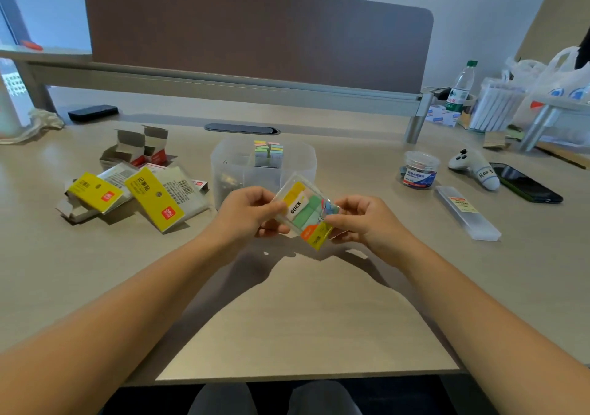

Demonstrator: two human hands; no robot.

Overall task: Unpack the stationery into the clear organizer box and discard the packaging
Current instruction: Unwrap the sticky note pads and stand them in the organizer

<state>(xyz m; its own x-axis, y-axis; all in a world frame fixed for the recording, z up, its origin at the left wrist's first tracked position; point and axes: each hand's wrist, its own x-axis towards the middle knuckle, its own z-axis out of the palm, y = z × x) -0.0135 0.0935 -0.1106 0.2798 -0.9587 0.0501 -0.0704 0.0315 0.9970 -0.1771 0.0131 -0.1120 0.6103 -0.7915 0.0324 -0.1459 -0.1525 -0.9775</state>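
Observation:
Both hands hold a clear plastic pack of coloured sticky flags (pixel 305 212) above the desk, just in front of the clear organizer box (pixel 300 162). My left hand (pixel 252 213) grips the pack's left side with curled fingers. My right hand (pixel 360 220) pinches its right edge. The pack is tilted and shows a "stick" label with yellow, green and blue strips inside. The organizer box holds a stack of pastel sticky notes (pixel 268 151) in a back compartment and small dark items at its left.
Yellow-labelled empty wrappers (pixel 153 199) and opened cardboard boxes (pixel 140 148) lie at the left. To the right are a jar of clips (pixel 419 169), a long clear case (pixel 467 212), a white controller (pixel 474 167), a phone (pixel 526 186), and a water bottle (pixel 461 87).

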